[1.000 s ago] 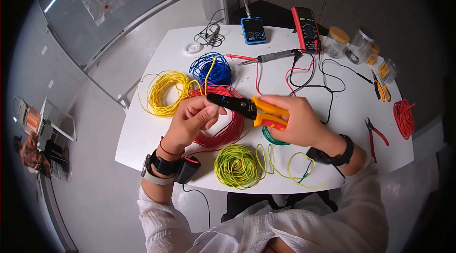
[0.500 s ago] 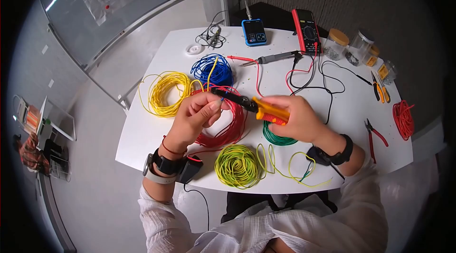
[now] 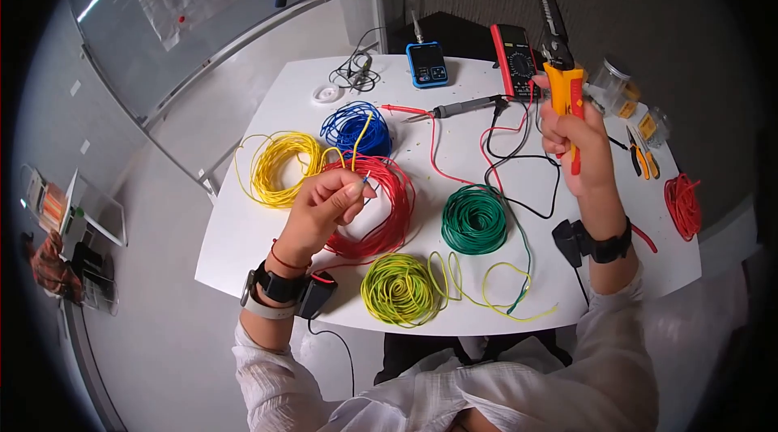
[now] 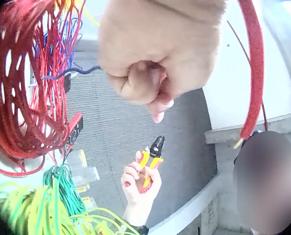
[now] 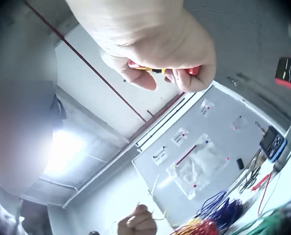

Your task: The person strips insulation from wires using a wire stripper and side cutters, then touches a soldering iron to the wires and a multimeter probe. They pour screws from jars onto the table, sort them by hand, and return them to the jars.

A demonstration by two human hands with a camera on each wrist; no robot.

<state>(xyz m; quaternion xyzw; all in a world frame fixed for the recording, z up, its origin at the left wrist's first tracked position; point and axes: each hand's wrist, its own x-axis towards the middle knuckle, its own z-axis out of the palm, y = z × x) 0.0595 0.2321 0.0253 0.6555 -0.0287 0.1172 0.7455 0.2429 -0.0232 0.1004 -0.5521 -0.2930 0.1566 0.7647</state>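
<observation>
Between thumb and fingertips, my left hand (image 3: 328, 207) pinches a thin blue wire (image 4: 82, 72), whose short pale end sticks up past the fingertips in the head view. That hand is over the left part of a red wire coil (image 3: 399, 205). Well off to the right, my right hand (image 3: 585, 144) is raised and grips the yellow and red handles of wire strippers (image 3: 559, 90). Their black head points up, away from the blue wire. From the right wrist, the fingers hide most of the strippers. A green wire coil (image 3: 475, 220) lies between the two hands.
On the white table (image 3: 438, 270) lie yellow (image 3: 271, 173), blue (image 3: 356, 130) and yellow-green (image 3: 397, 290) wire coils. Farther back are a soldering iron (image 3: 468, 108), a multimeter (image 3: 509, 67) and a blue handheld meter (image 3: 427, 65). Jars (image 3: 613, 79) and pliers (image 3: 646, 160) sit at right.
My right hand has carried the wire strippers away from the left hand, up and to the right. The left hand stays nearly in place, still pinching the blue wire; the green coil is now uncovered.
</observation>
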